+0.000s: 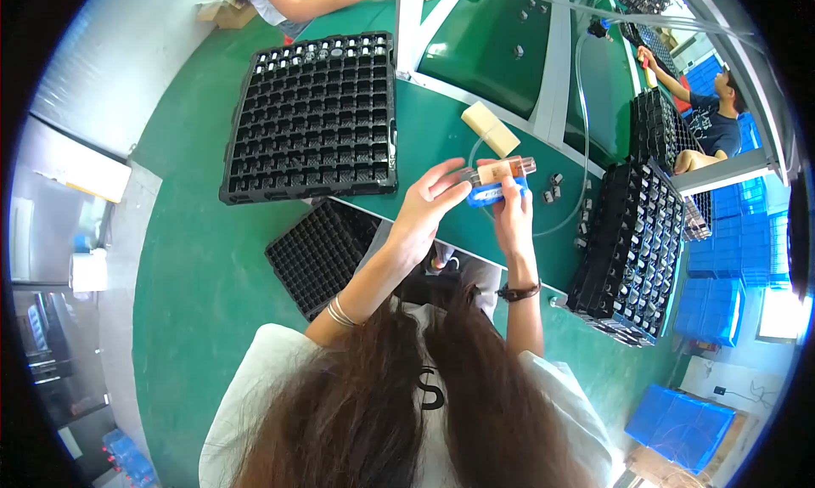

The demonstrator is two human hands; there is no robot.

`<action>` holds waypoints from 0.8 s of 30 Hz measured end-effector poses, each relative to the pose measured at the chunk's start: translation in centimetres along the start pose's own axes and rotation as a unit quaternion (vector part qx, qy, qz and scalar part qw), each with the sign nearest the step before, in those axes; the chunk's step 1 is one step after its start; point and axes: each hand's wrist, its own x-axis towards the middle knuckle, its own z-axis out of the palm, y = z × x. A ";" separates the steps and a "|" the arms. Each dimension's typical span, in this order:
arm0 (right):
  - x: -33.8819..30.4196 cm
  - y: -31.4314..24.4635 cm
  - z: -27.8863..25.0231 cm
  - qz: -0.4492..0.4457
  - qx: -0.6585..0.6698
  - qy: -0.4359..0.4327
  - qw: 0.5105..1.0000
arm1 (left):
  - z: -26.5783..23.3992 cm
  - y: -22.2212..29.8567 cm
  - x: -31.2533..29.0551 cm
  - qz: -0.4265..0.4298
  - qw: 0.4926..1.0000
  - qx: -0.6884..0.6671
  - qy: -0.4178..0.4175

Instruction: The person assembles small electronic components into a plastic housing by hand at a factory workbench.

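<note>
Pinching a blue-and-clear device [491,185] at its left end with left grip [420,209], at its right with right grip [514,220]. Held above green bench [435,118], near a pale yellow block [490,129].

I have a passable strip of green table [429,118] at upper centre, between the big tray [318,123] and the cream block [491,129]. The white post [408,29] stops me at its top end. Mid-frame, the left hand [424,206], the right hand [513,218] and the blue device [499,182] fill the space just below the block. Right of them I see only a narrow gap before the small parts [553,187] and the looping hose [586,123]; beyond, the tray stack [628,242] walls me off.
</note>
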 end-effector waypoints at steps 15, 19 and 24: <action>12.2 5.4 -8.3 -0.072 -0.463 0.060 0.881 | -6.6 -0.6 -2.6 -0.027 0.991 -0.098 0.086; 12.4 5.9 -7.6 -0.118 -0.434 0.092 0.888 | -7.0 -0.7 -2.3 -0.035 0.989 -0.112 0.087; 11.0 4.9 -7.6 -0.186 -0.472 0.079 0.858 | -8.7 0.4 -2.4 -0.014 0.983 -0.157 0.090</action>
